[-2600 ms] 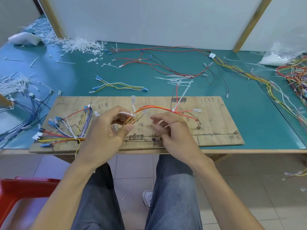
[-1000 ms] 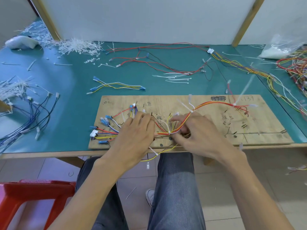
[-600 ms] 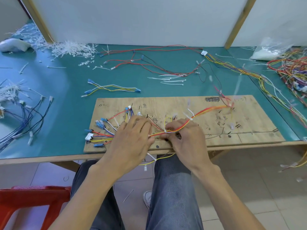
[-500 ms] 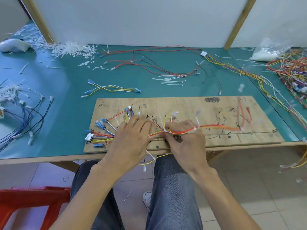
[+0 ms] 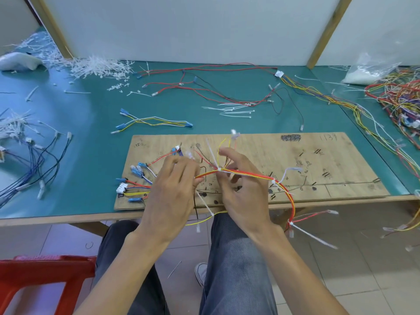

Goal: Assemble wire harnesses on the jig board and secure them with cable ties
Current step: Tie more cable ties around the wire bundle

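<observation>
Since half a second before, the right-hand end of the red, orange and yellow harness [image 5: 250, 175] had swung off the jig board [image 5: 318, 160] and hung over the near edge of the table [image 5: 91, 155], with its branch ends dangling below. The right hand [image 5: 243, 194] had loosened too.

The left hand [image 5: 172, 189] hovered over the board's left half with its fingers curled, pinching the harness's left end where the wires came out from under its fingertips. The right hand was held wide, with the thumb lifted clear and the fingers loosely bent. The bundle lay across those fingers with no pinch showing. White cable ties [image 5: 273, 181] cinched the harness at three spots, their long tails sticking out.

A second harness [image 5: 136, 189] with blue terminals and a white connector lay spread on the board's left end, partly under the left hand.

On the table beyond the board lay a yellow and white wire set [image 5: 154, 121], long red and black leads [image 5: 216, 92] and a few loose ties [image 5: 236, 111]. A heap of white ties [image 5: 97, 67] sat at the far left, a blue wire bundle [image 5: 34, 169] at the left edge, and a multicoloured tangle [image 5: 400, 103] at the right. A red stool [image 5: 41, 276] stood on the floor at the near left.
</observation>
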